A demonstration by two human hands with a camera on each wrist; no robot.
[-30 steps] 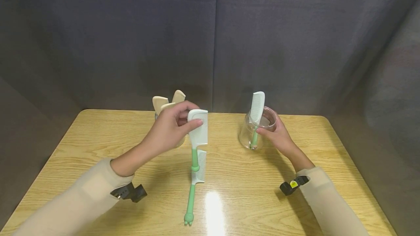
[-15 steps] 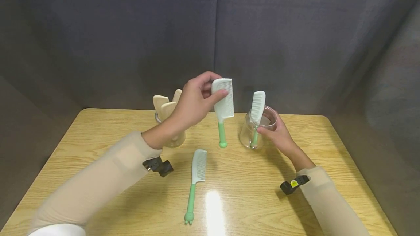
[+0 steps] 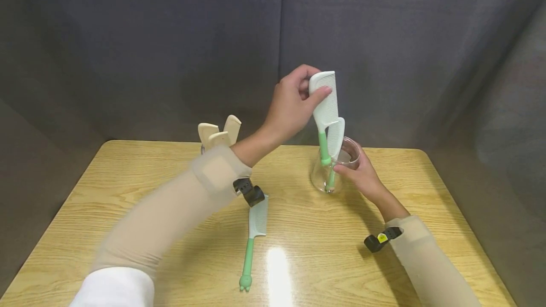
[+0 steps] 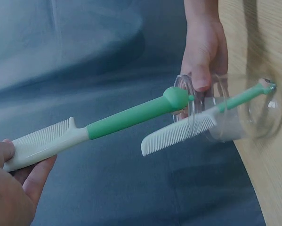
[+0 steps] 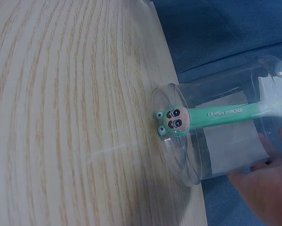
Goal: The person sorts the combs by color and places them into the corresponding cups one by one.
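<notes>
Pinched at its toothed white end between my thumb and fingers, the raised comb hangs handle-down from my left hand, high above the desk. Its green handle points at the mouth of the clear jar, and the rounded handle tip sits right at the jar's rim; in the left wrist view that tip is just at the opening, not yet inside.

On the far side of the jar, my right hand grips the glass wall, thumb toward me and fingers wrapped behind, steadying the jar where it stands on the desk. One comb in the jar already stands there, its green handle down against the bottom and its white teeth sticking out above the rim, leaning slightly. From the right wrist view I see the little frog face at the end of that handle pressed to the jar's base.

Nearer to me, a third comb lies flat on the desk, teeth end away from me, green handle toward me, partly crossed by my left forearm. Farther left, behind that arm, a second container holds pale wooden combs poking upward. Dark cloth backs the desk.
</notes>
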